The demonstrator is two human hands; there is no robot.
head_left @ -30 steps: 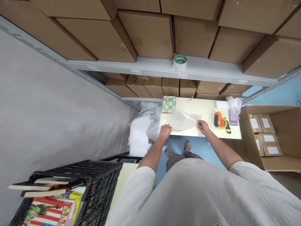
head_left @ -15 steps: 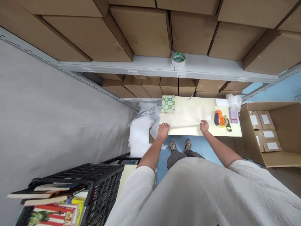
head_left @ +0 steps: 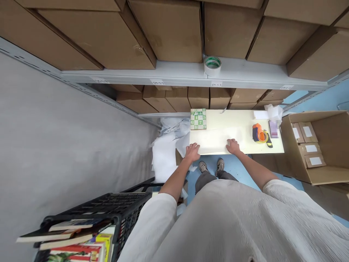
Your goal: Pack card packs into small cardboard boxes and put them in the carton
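Observation:
A thin, pale wrapping sheet [head_left: 214, 136] lies over the cream tabletop [head_left: 240, 116] and is hard to tell from it. At its left front corner rests my left hand [head_left: 192, 152], fingers stretched out and slightly apart. My right hand [head_left: 233, 146] lies on the sheet's right part near the front edge, its fingers extended and pressing down. A book with a green and white checked cover [head_left: 198, 119] sits at the table's back left corner. To the right of my right hand is an orange tape dispenser [head_left: 259, 133], with a black and yellow cutter [head_left: 269, 141] beside it.
An open carton [head_left: 313, 177] with several labelled packages stands right of the table. White foam sheets [head_left: 163, 156] are piled at the left. A black crate [head_left: 131, 211] holds books behind on the left. Overhead, a shelf [head_left: 177, 69] carries boxes and a tape roll [head_left: 212, 66].
My right hand has moved left and let go of the sheet's edge that it pinched; its fingers now lie flat. The sheet has settled onto the tabletop. The view has shifted slightly.

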